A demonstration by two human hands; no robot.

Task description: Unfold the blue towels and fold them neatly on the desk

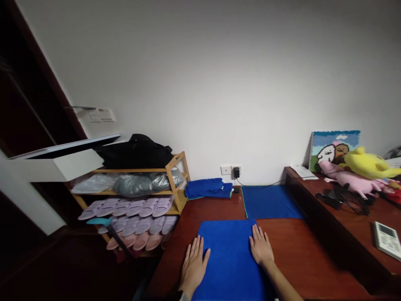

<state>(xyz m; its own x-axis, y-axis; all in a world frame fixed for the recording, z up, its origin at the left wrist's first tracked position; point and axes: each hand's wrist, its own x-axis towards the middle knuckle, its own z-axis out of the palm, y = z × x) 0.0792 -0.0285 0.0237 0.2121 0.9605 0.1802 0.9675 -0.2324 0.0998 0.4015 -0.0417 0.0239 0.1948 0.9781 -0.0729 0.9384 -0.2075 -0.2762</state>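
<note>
A bright blue cloth (230, 255) lies flat on the reddish-brown desk in front of me, its near end running out of the bottom of the view. My left hand (194, 262) rests palm down on its left edge, fingers straight and thumb apart. On the right edge, a little farther away, my right hand (261, 246) also lies flat with its fingers stretched out. Neither hand grips anything. Behind, a second blue cloth (271, 202) with a green edge is spread flat. Folded blue cloths (208, 189) are stacked by the wall at the desk's far left.
Right of the desk (300, 251), a raised surface holds a pink plush toy (351, 177), a yellow plush toy (369, 163), tangled black cables (347, 200) and a calculator-like device (388, 240). A wooden rack (177, 184) of slippers stands left. A charger (236, 172) is plugged into the wall.
</note>
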